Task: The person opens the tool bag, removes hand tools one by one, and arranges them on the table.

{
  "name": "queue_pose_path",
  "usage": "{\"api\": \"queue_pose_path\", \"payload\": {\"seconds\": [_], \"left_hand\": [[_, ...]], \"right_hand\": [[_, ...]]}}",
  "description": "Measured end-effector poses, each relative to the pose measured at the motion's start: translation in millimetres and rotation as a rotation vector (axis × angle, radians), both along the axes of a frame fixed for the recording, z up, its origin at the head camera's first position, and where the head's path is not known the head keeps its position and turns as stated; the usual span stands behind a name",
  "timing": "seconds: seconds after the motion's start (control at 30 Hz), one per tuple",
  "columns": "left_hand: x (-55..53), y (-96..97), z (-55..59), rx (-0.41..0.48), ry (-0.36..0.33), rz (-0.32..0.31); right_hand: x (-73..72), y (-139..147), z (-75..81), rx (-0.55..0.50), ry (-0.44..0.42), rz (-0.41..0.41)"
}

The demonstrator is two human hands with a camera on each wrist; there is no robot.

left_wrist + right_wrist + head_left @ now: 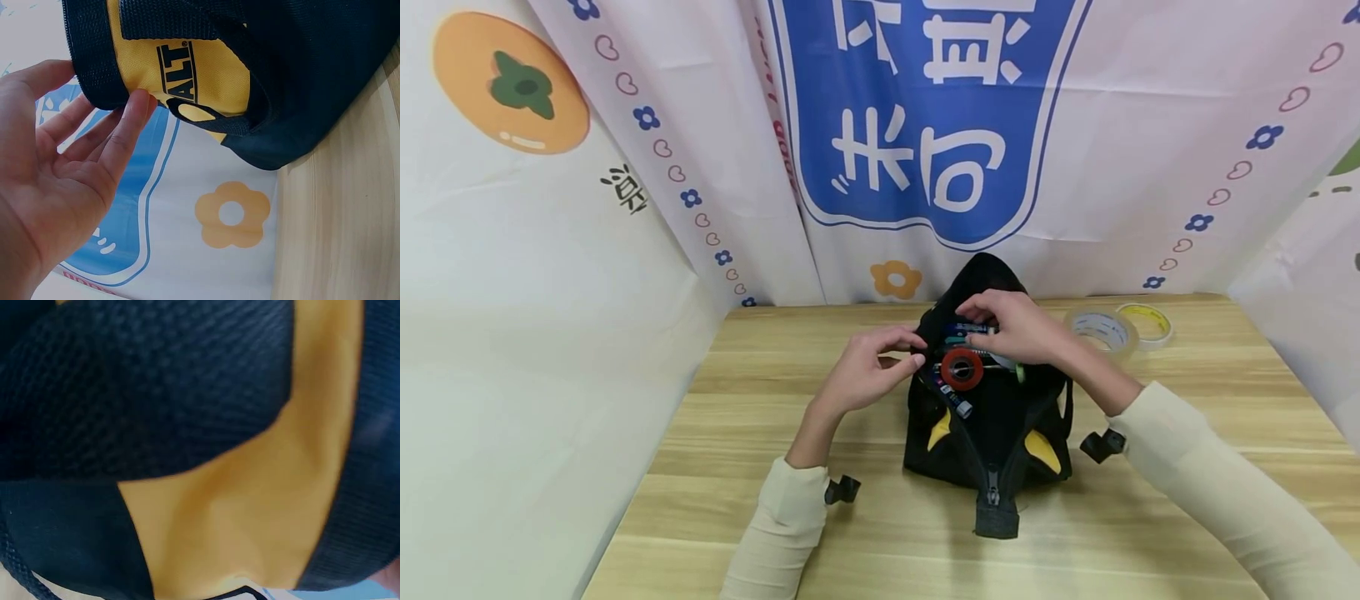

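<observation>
The left hand (871, 367) held the rim of an open black bag (1000, 417) (a zipper pull (993, 487) lay toward its near end). The right hand (1022, 327) hovered over the opening, near a red roll (947, 371).

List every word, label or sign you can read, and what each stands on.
"ALT®": black-and-yellow fabric bag.
"未", "可", apparently: blue shield-shaped print on the white hanging cloth; the characters above run out of frame.
Too small or unclear: red lettering on that cloth; black character near the round orange fruit print; print on the clear tape roll and yellow-and-white tape roll.
</observation>
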State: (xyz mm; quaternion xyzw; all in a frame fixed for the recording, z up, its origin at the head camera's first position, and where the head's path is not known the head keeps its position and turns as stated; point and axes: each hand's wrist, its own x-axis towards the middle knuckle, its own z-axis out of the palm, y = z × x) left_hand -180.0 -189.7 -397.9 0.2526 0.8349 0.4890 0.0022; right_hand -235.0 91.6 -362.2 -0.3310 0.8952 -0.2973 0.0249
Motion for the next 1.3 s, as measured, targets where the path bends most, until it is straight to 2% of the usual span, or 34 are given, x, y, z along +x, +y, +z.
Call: {"api": "queue_pose_path", "payload": {"seconds": [0.43, 0.63, 1.03, 1.3], "left_hand": [[-0.3, 0.0, 1.8, -0.001, 0.002, -0.007], [-0.8, -0.2, 1.5, -0.005, 0.009, -0.004], [0.2, -0.6, 3.8, -0.020, 0.011, -0.002], [0.1, -2.2, 1.2, -0.031, 0.009, 0.001]], "right_hand": [[-19.5, -7, -14.5, 0.203, -0.137, -0.037], [-24.1, -7, -23.0, 0.230, -0.157, -0.057], [-22.9, -8, -24.9, 0.285, -0.194, -0.135], [-21.0, -10, -28.7, 0.278, -0.211, -0.138]]}}
